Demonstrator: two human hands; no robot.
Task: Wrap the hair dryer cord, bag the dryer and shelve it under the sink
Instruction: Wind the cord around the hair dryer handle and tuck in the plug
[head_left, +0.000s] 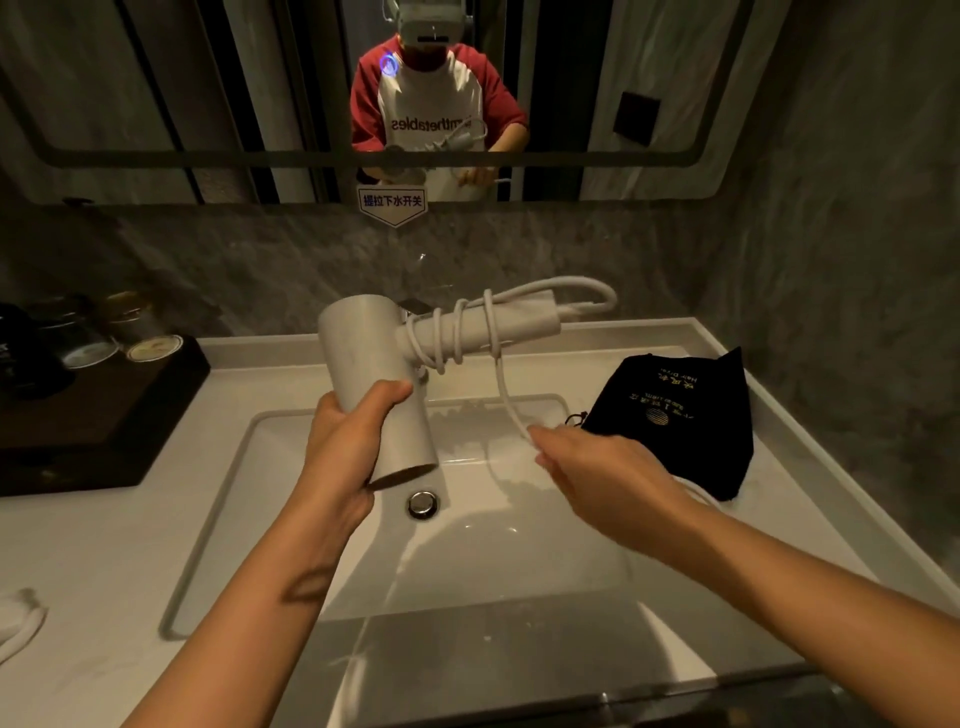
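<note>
A white hair dryer (366, 364) hangs over the sink basin (467, 545), barrel pointing down towards me and handle pointing right. My left hand (348, 436) grips the barrel. The white cord (457, 332) is coiled three times around the handle, and a loop of it sticks out past the handle's end. From the coils the cord drops to my right hand (597, 467), which pinches it and holds it taut. A black drawstring bag (680, 415) with gold print lies flat on the counter right of the basin, just beyond my right hand.
A dark wooden tray (104, 415) with cups and lidded jars stands on the counter at the left. The drain stopper (423, 504) sits in the basin below the dryer. A mirror (208, 104) and a stone wall rise behind. A white cloth (21, 623) lies at the left edge.
</note>
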